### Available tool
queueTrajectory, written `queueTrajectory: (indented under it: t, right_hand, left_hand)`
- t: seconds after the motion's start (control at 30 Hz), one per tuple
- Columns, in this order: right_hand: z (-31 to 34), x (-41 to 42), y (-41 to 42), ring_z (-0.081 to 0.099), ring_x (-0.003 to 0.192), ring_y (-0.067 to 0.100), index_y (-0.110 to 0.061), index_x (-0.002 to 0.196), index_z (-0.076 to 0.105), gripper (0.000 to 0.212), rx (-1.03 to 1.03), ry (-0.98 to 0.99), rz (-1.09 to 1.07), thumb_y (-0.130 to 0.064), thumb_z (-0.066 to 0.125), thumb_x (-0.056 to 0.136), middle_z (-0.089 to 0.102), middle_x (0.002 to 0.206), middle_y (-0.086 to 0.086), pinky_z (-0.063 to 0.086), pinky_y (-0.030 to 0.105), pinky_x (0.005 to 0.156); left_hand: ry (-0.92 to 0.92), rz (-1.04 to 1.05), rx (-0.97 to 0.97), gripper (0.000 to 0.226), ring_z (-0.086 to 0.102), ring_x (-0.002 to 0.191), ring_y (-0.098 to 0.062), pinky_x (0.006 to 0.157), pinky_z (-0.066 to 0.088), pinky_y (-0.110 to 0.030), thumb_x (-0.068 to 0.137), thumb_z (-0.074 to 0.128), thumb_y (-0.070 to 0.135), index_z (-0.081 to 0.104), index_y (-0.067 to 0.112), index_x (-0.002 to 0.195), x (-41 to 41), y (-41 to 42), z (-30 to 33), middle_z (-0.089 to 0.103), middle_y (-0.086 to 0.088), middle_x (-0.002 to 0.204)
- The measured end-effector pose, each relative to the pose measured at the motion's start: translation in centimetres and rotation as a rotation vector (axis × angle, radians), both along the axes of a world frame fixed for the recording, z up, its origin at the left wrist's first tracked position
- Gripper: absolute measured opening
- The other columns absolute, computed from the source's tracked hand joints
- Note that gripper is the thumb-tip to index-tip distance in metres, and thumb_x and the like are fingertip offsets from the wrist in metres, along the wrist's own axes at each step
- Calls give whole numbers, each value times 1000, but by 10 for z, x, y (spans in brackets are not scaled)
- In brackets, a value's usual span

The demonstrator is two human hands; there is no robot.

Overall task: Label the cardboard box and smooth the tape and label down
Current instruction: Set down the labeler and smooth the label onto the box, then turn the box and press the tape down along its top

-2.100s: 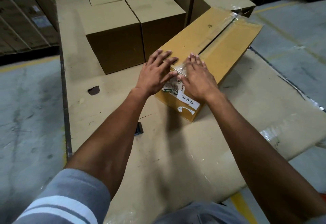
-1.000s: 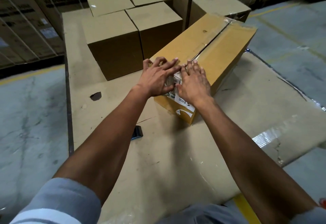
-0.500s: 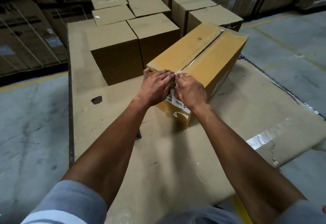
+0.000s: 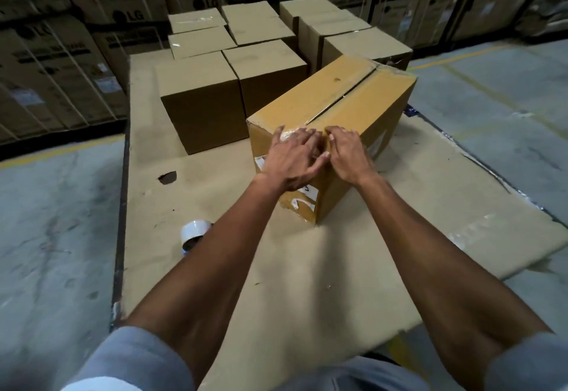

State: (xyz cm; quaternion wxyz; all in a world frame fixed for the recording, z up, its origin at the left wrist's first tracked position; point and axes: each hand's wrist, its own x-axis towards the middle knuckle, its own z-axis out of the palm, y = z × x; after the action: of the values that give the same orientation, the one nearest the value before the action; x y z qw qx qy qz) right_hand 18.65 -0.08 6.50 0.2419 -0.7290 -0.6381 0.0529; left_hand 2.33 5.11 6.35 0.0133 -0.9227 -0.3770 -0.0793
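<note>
Head view: pressing the label and tape down on the box's near end.

My left hand (image 4: pixel 292 160) and right hand (image 4: pixel 347 153) lie open and flat, gripping nothing, fingers hooked over the top near edge of the box (image 4: pixel 353 104), which sits on the cardboard sheet (image 4: pixel 307 267) ahead of me. Next, I judge, a firm wipe outward along the tape. My hands hide most of the label (image 4: pixel 309 189); its print is unreadable. A tape roll (image 4: pixel 195 230) lies by my left forearm.

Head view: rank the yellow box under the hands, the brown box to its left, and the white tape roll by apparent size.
1. Yellow box, largest.
2. Brown box, smaller, though it sits farther back, so unsure.
3. White tape roll, clearly smallest.
</note>
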Motion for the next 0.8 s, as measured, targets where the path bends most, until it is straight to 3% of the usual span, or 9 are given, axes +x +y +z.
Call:
queueTrajectory:
  t: [0.13, 0.37, 0.5, 0.63, 0.73, 0.8]
  right_hand:
    - [-13, 41, 11, 51, 139, 27, -11, 143, 51, 40, 42, -12, 59, -24, 33, 111, 59, 145, 14, 23, 49, 129]
    - [-24, 96, 14, 34, 154, 26, -16, 152, 45, 61, 90, -140, 221, -55, 30, 107, 43, 162, 11, 17, 52, 130]
    - [-28, 94, 20, 36, 153, 26, -15, 155, 41, 64, 133, -234, 375, -56, 35, 106, 40, 164, 12, 18, 50, 130]
    - [-31, 74, 33, 34, 154, 25, -14, 156, 39, 63, 147, -265, 560, -52, 37, 106, 37, 166, 11, 21, 46, 130]
    - [-29, 63, 39, 33, 155, 25, -15, 158, 38, 61, 158, -255, 620, -50, 36, 107, 36, 167, 11, 19, 44, 131]
    - [-28, 66, 45, 33, 156, 25, -16, 159, 37, 70, 179, -305, 581, -59, 36, 104, 35, 168, 10, 19, 48, 131]
  left_hand:
    - [-4, 36, 13, 81, 27, 161, -24, 132, 9, -55, 106, 15, 71, 28, 19, 167, 27, -15, -11, 32, -7, 173]
    - [0, 47, 83, 79, 27, 160, -25, 131, 18, -49, 106, 32, 70, 26, 21, 168, 25, -8, -21, 30, -6, 174]
    - [15, 110, 77, 78, 20, 162, -29, 128, 13, -42, 104, 39, 62, 26, 20, 169, 3, -6, -14, 18, -10, 177]
    - [53, 257, 29, 79, 30, 157, -31, 126, 29, -45, 99, 34, 59, 24, 23, 169, -28, -7, -7, 25, -10, 174]
    - [41, 339, 61, 72, 34, 155, -30, 130, 24, -46, 101, 37, 53, 26, 23, 166, -42, -10, -9, 31, -9, 170]
    - [54, 373, 84, 75, 31, 158, -30, 133, 17, -46, 104, 39, 58, 22, 21, 167, -41, -12, -12, 28, -11, 172]
